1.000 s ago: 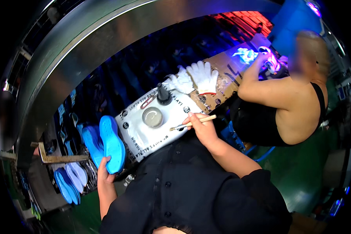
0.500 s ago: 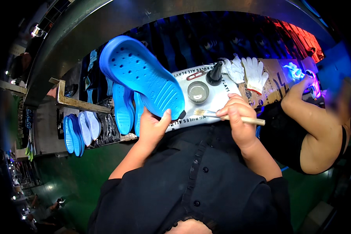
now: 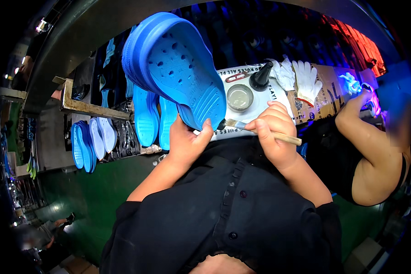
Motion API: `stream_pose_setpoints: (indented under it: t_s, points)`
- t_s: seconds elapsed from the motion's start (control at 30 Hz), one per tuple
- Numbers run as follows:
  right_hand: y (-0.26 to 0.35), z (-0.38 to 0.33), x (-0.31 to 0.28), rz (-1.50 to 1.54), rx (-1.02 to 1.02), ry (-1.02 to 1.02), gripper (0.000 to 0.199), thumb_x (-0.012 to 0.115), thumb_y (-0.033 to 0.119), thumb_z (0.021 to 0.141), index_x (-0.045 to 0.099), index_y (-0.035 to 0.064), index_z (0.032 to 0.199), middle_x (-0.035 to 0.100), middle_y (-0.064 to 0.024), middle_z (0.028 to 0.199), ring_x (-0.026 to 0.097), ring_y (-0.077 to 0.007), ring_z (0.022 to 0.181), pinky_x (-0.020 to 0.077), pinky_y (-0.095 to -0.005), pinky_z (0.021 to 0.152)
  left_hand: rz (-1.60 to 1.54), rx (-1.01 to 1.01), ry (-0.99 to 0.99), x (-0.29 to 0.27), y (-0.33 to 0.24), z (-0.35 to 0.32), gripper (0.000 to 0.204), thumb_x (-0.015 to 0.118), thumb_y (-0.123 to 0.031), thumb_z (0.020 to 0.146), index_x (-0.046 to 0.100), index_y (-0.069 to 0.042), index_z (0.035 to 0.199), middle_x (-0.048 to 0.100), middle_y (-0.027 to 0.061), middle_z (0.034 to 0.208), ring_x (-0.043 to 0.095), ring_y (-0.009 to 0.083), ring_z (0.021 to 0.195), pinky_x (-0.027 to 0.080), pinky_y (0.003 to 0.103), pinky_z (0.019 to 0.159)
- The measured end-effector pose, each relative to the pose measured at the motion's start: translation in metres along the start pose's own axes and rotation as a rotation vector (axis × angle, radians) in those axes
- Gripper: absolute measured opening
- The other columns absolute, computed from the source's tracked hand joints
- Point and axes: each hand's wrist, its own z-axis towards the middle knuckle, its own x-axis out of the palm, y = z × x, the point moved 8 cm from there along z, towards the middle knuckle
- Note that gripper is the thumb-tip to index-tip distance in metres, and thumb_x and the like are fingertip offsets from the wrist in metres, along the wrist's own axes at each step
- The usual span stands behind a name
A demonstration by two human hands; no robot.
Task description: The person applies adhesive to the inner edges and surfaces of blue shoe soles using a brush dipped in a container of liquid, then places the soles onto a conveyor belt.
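A large blue clog (image 3: 182,64) with holes in its upper part is tilted up in front of me. My left hand (image 3: 189,142) grips it by the near end, thumb on the inside edge. A brush (image 3: 285,138) with a pale wooden handle is pinched in my right hand (image 3: 275,137). Its bristle tip is at the near right edge of the clog, beside a small black piece (image 3: 221,124); whether the bristles touch it I cannot tell. Behind the brush, a round glass jar (image 3: 240,97) with greyish contents stands on a white printed sheet (image 3: 265,99).
Past the jar are a black cone-tipped bottle (image 3: 260,77), a red cutter (image 3: 237,77) and white gloves (image 3: 306,80) on cardboard. Blue and white insoles (image 3: 106,134) and blue footbeds (image 3: 145,116) lie leftward, near a metal frame (image 3: 96,109). At right a co-worker's arm (image 3: 363,137) reaches to the bench.
The clog has risen and tipped, so more of its ridged outer side shows. My right hand has brought the brush tip from over the sheet to the clog's near edge.
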Motion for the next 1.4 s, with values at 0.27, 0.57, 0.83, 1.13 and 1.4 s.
stream_pose_setpoints:
  t_s: [0.27, 0.57, 0.83, 1.13, 1.4]
  points:
    - [0.009, 0.002, 0.003, 0.04, -0.034, -0.008, 0.016, 0.06, 0.014, 0.08, 0.064, 0.0077, 0.065, 0.056, -0.004, 0.061, 0.05, -0.0224, 0.06, 0.0372, -0.0354, 0.073, 0.119, 0.142, 0.053, 0.003, -0.003, -0.003, 0.036, 0.063, -0.005, 0.073, 0.05, 0.004, 0.105, 0.063, 0.0144, 0.087, 0.062, 0.02, 0.079, 0.048, 0.03, 0.072]
    - [0.012, -0.001, -0.004, -0.013, -0.068, -0.019, 0.014, 0.062, 0.017, 0.079, 0.066, 0.0094, 0.069, 0.057, -0.0019, 0.062, 0.053, -0.0206, 0.064, 0.0381, -0.0381, 0.084, 0.122, 0.218, 0.02, 0.002, -0.005, -0.006, 0.033, 0.064, -0.001, 0.071, 0.052, 0.004, 0.102, 0.063, 0.0138, 0.083, 0.062, 0.0205, 0.075, 0.048, 0.031, 0.069]
    - [0.014, -0.002, 0.001, -0.014, -0.082, 0.063, 0.011, 0.064, 0.016, 0.078, 0.066, 0.0094, 0.069, 0.057, -0.0016, 0.062, 0.053, -0.0201, 0.062, 0.0386, -0.0381, 0.083, 0.026, 0.25, -0.017, 0.004, -0.01, -0.004, 0.026, 0.063, 0.002, 0.071, 0.054, 0.004, 0.096, 0.062, 0.0104, 0.083, 0.06, 0.0164, 0.074, 0.047, 0.029, 0.068]
    - [0.02, 0.0, 0.005, 0.008, -0.111, 0.077, 0.013, 0.063, 0.017, 0.078, 0.065, 0.0093, 0.067, 0.057, -0.0014, 0.063, 0.053, -0.0187, 0.062, 0.0388, -0.0386, 0.084, -0.024, 0.281, -0.049, 0.004, -0.01, -0.003, 0.025, 0.063, 0.004, 0.072, 0.056, 0.002, 0.096, 0.06, 0.0077, 0.087, 0.057, 0.0147, 0.078, 0.046, 0.027, 0.07]
    - [0.01, -0.002, -0.002, 0.113, -0.056, -0.052, 0.018, 0.059, 0.018, 0.081, 0.065, 0.0083, 0.068, 0.058, -0.0019, 0.064, 0.054, -0.02, 0.064, 0.0378, -0.0375, 0.084, -0.007, 0.307, -0.056, 0.003, -0.011, -0.005, 0.024, 0.065, 0.003, 0.072, 0.059, 0.003, 0.095, 0.061, 0.0089, 0.089, 0.058, 0.0167, 0.078, 0.046, 0.028, 0.07]
